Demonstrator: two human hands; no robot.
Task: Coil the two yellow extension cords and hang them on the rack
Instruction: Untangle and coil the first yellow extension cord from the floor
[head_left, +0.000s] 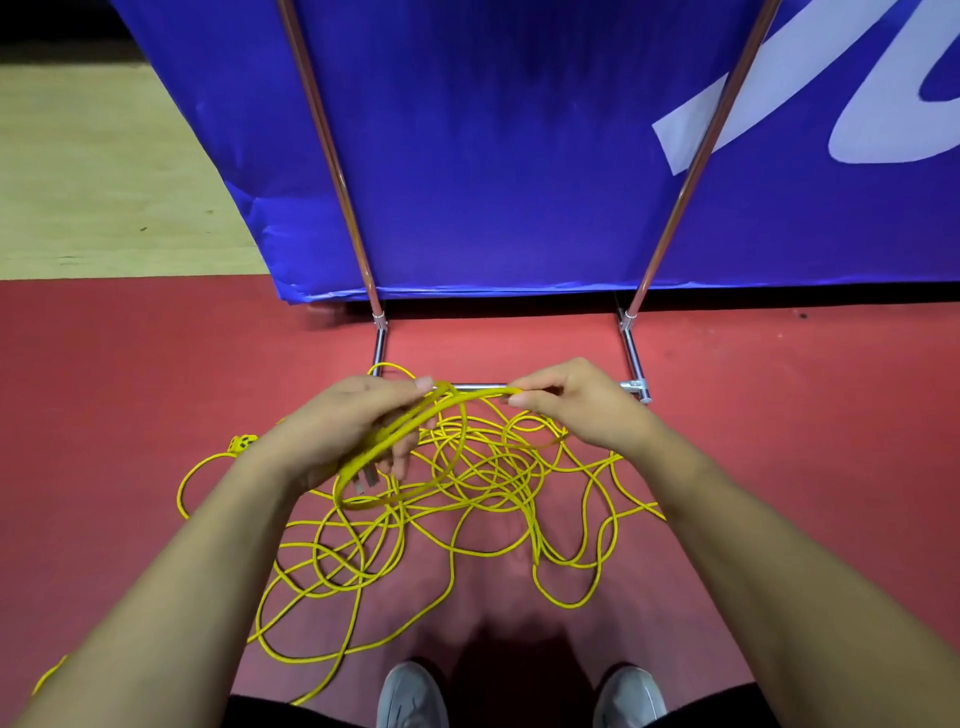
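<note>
Yellow cords (483, 467) lay tangled on the red floor (156, 364). The left hand (337, 431) held some loops, and the right hand (571, 400) pinched the cord.

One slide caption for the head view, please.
Left hand holds yellow cord loops, right hand pinches the strand, above the floor tangle.

The tangled extension cords (493, 467) lie on the floor (779, 415); the rack (632, 358) stands at 12 o'clock, a banner (493, 156) behind it, shoes (413, 696) at 6.
</note>
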